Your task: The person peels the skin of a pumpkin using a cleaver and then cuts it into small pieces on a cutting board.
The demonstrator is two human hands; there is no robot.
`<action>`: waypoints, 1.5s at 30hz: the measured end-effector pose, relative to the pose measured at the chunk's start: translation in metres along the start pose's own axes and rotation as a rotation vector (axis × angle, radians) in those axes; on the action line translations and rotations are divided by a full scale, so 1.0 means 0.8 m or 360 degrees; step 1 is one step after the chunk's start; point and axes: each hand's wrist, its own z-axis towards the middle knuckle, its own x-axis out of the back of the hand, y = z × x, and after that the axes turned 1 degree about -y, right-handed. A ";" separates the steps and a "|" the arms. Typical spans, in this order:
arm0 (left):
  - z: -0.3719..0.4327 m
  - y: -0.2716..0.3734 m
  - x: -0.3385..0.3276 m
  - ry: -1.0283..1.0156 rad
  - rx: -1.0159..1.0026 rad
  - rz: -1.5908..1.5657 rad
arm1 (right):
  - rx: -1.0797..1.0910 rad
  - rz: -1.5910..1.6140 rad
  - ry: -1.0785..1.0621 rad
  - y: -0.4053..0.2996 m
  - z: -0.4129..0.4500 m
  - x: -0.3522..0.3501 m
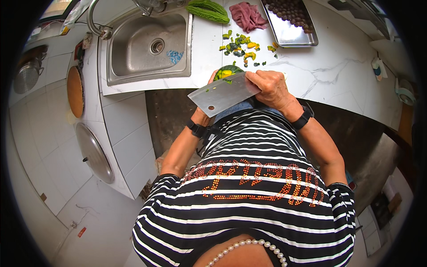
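My right hand (272, 87) is closed around the handle of a broad steel cleaver (223, 93). The blade lies across in front of a green-skinned squash (228, 71) that shows yellow flesh where its skin is cut away. My left hand (201, 115) is mostly hidden behind the blade; some fingers show at the left side of the squash, holding it by the counter's front edge. A small green peel piece clings to the blade. Beyond the squash, green and yellow peel scraps (238, 45) lie scattered on the white marbled counter (320, 71).
A steel sink (133, 46) with a blue patterned piece (174, 56) in it is at the left. Bitter melons (208, 11), a mauve cloth (248, 16) and a metal tray (295, 35) of dark round items stand at the back. A round metal lid (95, 153) lies at lower left.
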 end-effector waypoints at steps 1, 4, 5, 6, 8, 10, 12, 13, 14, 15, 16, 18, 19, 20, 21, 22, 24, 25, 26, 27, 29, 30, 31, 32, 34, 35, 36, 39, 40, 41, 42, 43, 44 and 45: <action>0.000 0.000 0.000 0.0007 0.0006 0.0005 | -0.0007 0.0017 -0.0009 0.001 -0.001 -0.001; 0.001 0.004 -0.002 0.0107 0.0021 0.0131 | -0.0056 0.0005 -0.0074 0.002 -0.005 -0.001; 0.000 0.005 -0.004 0.0110 0.0018 0.0127 | -0.0053 0.0006 -0.0078 0.008 -0.009 -0.005; -0.001 0.009 -0.007 0.0163 0.0062 0.0070 | -0.0143 -0.0008 -0.0094 0.020 -0.017 -0.011; -0.004 0.018 -0.019 0.0182 0.0126 0.0018 | -0.0518 -0.0123 -0.0260 0.047 -0.039 -0.026; -0.003 0.024 -0.025 0.0106 0.0118 0.0036 | -0.0659 -0.0218 -0.0345 0.071 -0.063 -0.029; 0.001 0.022 -0.027 0.0158 0.0140 -0.0002 | -0.0655 -0.0121 -0.0294 0.058 -0.063 -0.022; 0.006 0.022 -0.026 0.0201 0.0167 -0.0017 | -0.0514 -0.0044 -0.0201 0.045 -0.049 -0.014; 0.002 0.010 -0.007 0.0127 0.0128 0.0128 | -0.0376 0.0032 -0.0108 0.030 -0.035 -0.007; 0.008 0.006 -0.002 0.0118 0.0127 0.0127 | -0.0212 -0.0019 -0.0094 0.022 -0.023 -0.002; 0.008 0.003 0.001 0.0122 0.0077 0.0271 | -0.0138 -0.0027 -0.0135 0.014 -0.015 0.002; 0.013 -0.003 0.008 0.0059 -0.0049 0.0461 | -0.0072 -0.0035 -0.0175 0.007 -0.007 0.006; 0.013 -0.005 0.012 0.0056 -0.0042 0.0461 | -0.0012 -0.0044 -0.0174 0.007 -0.005 0.007; 0.013 -0.007 0.016 0.0048 -0.0027 0.0448 | 0.0048 -0.0052 -0.0173 0.007 -0.004 0.007; 0.014 -0.007 0.017 0.0040 -0.0012 0.0433 | 0.0043 -0.0054 -0.0173 0.010 -0.004 0.007; 0.016 -0.008 0.018 0.0052 -0.0001 0.0479 | 0.0064 -0.0042 -0.0166 0.013 -0.005 0.005; 0.018 -0.011 0.019 0.0031 -0.0025 0.0521 | 0.0088 -0.0030 -0.0163 0.015 -0.008 0.005; 0.018 -0.013 0.019 0.0013 -0.0051 0.0566 | 0.0073 -0.0021 -0.0178 0.014 -0.010 0.007; 0.017 -0.012 0.021 0.0017 -0.0053 0.0563 | 0.0059 -0.0013 -0.0193 0.014 -0.011 0.007; 0.016 -0.010 0.019 0.0029 -0.0010 0.0519 | 0.0058 -0.0014 -0.0197 0.014 -0.012 0.006; 0.013 -0.007 0.011 0.0042 0.0031 0.0471 | 0.0025 0.0015 -0.0198 0.015 -0.012 0.004; 0.008 -0.003 0.002 0.0104 0.0107 0.0195 | 0.0023 0.0015 -0.0197 0.020 -0.015 -0.001; 0.005 0.004 -0.010 0.0165 0.0181 -0.0083 | -0.0124 -0.0037 -0.0192 0.027 -0.022 -0.010; 0.005 0.013 -0.022 0.0305 0.0307 -0.0163 | -0.0272 -0.0089 -0.0186 0.034 -0.031 -0.017; 0.002 0.008 -0.007 0.0303 0.0201 0.0111 | -0.0459 -0.0196 -0.0296 0.045 -0.046 -0.023; 0.000 0.011 -0.006 0.0207 0.0137 0.0118 | -0.0659 -0.0308 -0.0402 0.054 -0.055 -0.026; -0.007 0.019 -0.019 0.0177 0.0120 0.0227 | -0.0800 -0.0418 -0.0565 0.060 -0.061 -0.026; 0.001 0.015 -0.023 0.0241 0.0125 0.0190 | -0.0743 -0.0285 -0.0435 0.072 -0.074 -0.021; 0.004 0.009 -0.016 0.0256 0.0129 0.0158 | -0.0742 -0.0286 -0.0433 0.061 -0.063 -0.013; 0.003 0.008 -0.007 0.0254 0.0128 0.0159 | -0.0569 -0.0114 -0.0301 0.049 -0.050 -0.007; 0.003 0.008 -0.001 0.0274 0.0120 0.0203 | -0.0408 0.0049 -0.0167 0.035 -0.038 0.001; 0.002 0.009 0.001 0.0301 0.0106 0.0250 | -0.0250 0.0002 -0.0110 0.024 -0.029 0.001; 0.003 0.007 -0.001 0.0206 0.0077 0.0040 | -0.0176 0.0014 -0.0129 0.016 -0.018 0.006; 0.004 0.006 0.001 0.0204 0.0083 0.0046 | -0.0104 0.0027 -0.0144 0.009 -0.011 0.009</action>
